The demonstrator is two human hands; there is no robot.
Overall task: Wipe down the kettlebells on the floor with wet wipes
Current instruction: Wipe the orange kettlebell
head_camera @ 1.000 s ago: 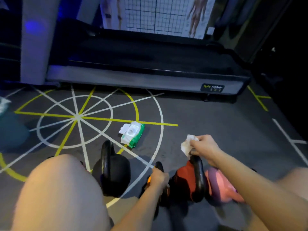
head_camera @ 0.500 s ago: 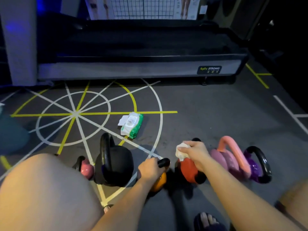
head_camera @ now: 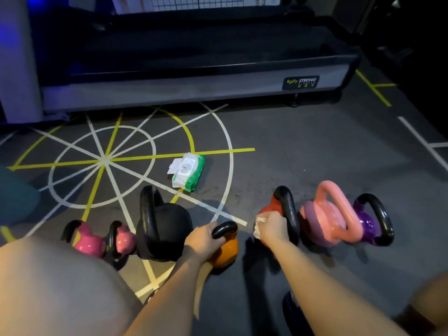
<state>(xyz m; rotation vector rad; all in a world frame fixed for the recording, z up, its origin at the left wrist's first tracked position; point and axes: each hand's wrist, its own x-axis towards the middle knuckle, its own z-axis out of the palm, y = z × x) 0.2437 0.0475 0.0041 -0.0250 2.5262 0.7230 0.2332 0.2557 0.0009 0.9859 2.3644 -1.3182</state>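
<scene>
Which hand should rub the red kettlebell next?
Right, probably. The right hand holds the wet wipe against the red kettlebell, while the left hand grips the orange kettlebell and has no wipe.

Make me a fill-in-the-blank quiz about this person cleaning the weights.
The left hand grips the orange kettlebell by its ____.
The right hand presses a ____ wipe against the red kettlebell.
The wipes pack lies with its lid ____.
The biggest kettlebell is ____.
Missing words: handle, white, open, black.
</scene>
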